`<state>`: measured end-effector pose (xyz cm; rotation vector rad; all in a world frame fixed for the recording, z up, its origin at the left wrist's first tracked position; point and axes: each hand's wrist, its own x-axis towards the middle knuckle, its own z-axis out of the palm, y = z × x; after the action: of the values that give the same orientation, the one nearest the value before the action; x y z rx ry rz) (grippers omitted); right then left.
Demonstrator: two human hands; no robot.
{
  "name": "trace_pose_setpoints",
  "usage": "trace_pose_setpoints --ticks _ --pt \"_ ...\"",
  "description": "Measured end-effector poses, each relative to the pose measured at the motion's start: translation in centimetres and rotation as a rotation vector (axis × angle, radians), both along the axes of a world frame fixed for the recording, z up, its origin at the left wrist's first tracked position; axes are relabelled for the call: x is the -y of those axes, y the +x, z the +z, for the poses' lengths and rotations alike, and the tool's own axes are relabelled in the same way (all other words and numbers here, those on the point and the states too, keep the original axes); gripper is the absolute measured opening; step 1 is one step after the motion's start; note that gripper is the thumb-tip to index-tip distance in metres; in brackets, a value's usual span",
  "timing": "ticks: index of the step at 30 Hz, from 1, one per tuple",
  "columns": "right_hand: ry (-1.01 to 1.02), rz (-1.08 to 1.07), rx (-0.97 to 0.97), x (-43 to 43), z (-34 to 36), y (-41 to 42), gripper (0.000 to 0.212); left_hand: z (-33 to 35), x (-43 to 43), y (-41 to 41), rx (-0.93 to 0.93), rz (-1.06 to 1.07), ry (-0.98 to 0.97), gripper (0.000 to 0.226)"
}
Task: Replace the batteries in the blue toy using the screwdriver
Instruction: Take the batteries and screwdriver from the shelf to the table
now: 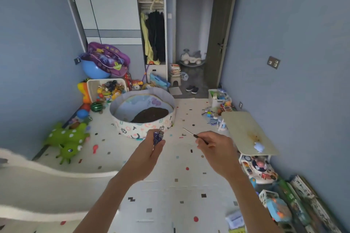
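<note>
Small pale-blue toy (259, 146), rounded and lumpy in outline, lying near the front edge of a low beige surface (244, 128) against the right-hand wall. The top is flat with rounded corners and carries a brownish stain just behind the toy.

Screwdriver (195, 135): thin metal shaft with a dark, slim handle. It is pinched between the thumb and curled fingers of the right hand (214, 144), with its tip pointing up and to the left. It is held in the air, well apart from the toy.

Batteries (158, 136): a cluster of small cylinders with glossy purple-blue wrappers and silvery ends. They are held upright in the curled fingers of the left hand (151, 154), level with the screwdriver and to its left.

Below both forearms lies a cream floor mat (170, 185), smooth and speckled with small coloured dots and squares. Beyond the hands stands a round, soft-walled play pool (144, 128) with a printed fabric side and a dark heap inside. A green plush toy (68, 138) with white spots lies at the left. A white bin (91, 89) of mixed plastic toys is tipped on its side near the far corner. At the back, a grey panelled wardrobe (113, 5) stands beside an open doorway.
</note>
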<state>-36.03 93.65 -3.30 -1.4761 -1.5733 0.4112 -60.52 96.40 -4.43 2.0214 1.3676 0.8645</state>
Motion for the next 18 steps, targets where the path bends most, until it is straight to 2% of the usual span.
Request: trace_pose_setpoints --ticks 8,14,16,18 --pt "0.003 0.020 0.040 -22.2 -1.4 1.0 0.014 -0.7 -22.0 0.5 -0.017 0.010 0.012 0.025" --pt "-0.063 -0.104 0.144 -38.7 -0.7 3.8 0.016 1.6 -41.8 3.3 -0.088 0.001 0.035 0.026" --pt "-0.080 -0.158 0.125 -43.3 -0.4 5.4 0.015 2.7 -48.0 5.4 -0.138 -0.017 0.041 0.034" --pt "-0.093 -0.213 0.077 -47.1 -0.3 7.5 0.013 3.3 -53.2 8.2 -0.151 -0.049 0.039 0.033"
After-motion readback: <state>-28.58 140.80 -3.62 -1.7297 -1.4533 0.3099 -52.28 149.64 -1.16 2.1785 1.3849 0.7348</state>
